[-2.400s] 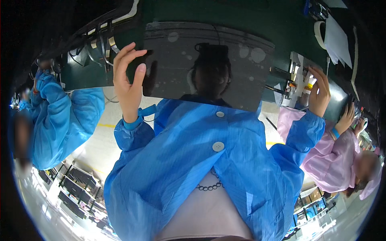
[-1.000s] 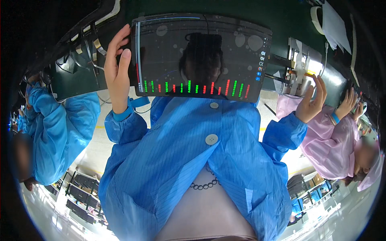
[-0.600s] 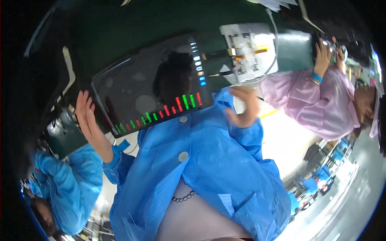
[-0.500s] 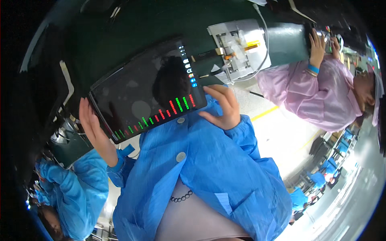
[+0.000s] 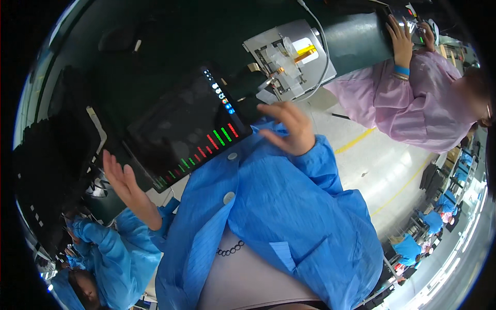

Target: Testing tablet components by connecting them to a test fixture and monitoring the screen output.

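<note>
A dark flat display panel lies on the dark green bench in front of me, tilted in view. Red and green bars line its near edge, and a row of small bright icons runs along its right side. My right hand hovers just off the panel's right corner, fingers spread and nothing in them. Beside the left edge is my left hand, its fingers stretched out and holding nothing. Whether the left fingers touch the panel's edge is hard to tell.
Right of the panel sits a silver metal fixture with an exposed circuit board, yellow tape and a grey cable. A co-worker in pink works at the far right, another in blue at the lower left. A pale bent strip lies left.
My right hand has come away from the panel's right edge. The left hand's fingers have spread a little. The panel appears lower and further left, and the whole view has shifted.
</note>
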The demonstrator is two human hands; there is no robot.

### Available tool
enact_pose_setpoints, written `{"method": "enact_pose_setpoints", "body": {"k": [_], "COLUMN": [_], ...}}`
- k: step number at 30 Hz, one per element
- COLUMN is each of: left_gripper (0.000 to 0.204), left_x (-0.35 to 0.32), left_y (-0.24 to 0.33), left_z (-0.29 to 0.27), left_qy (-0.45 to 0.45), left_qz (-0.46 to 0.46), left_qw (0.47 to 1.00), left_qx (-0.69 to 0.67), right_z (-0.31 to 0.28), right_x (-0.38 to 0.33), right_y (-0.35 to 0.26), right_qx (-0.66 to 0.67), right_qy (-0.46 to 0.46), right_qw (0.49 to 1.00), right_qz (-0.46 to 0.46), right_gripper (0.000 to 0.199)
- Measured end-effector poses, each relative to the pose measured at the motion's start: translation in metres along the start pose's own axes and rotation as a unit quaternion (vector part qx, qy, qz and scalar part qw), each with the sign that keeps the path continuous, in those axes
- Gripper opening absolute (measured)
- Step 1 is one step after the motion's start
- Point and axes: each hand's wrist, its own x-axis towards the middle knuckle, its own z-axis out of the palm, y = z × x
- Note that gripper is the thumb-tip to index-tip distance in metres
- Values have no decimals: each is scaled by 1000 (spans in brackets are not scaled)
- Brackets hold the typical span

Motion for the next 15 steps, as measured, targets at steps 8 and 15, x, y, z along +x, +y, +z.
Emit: {"method": "enact_pose_setpoints", "body": {"k": [8,15], "left_gripper": [60,62], "left_x": [-4,-28], "left_y": [67,61], "left_z": [58,90], "left_qy": [-33,54], "left_qz": [351,329], "left_qw": [935,936], "left_qx": [-31,107], "right_z": [-48,-42], "right_x": [-2,-6], "right_y": [33,36], "right_qx": [163,5], "right_qy": [222,332], "right_qw": [961,939], "right_qz": [27,-86], "right_gripper": [27,56]}}
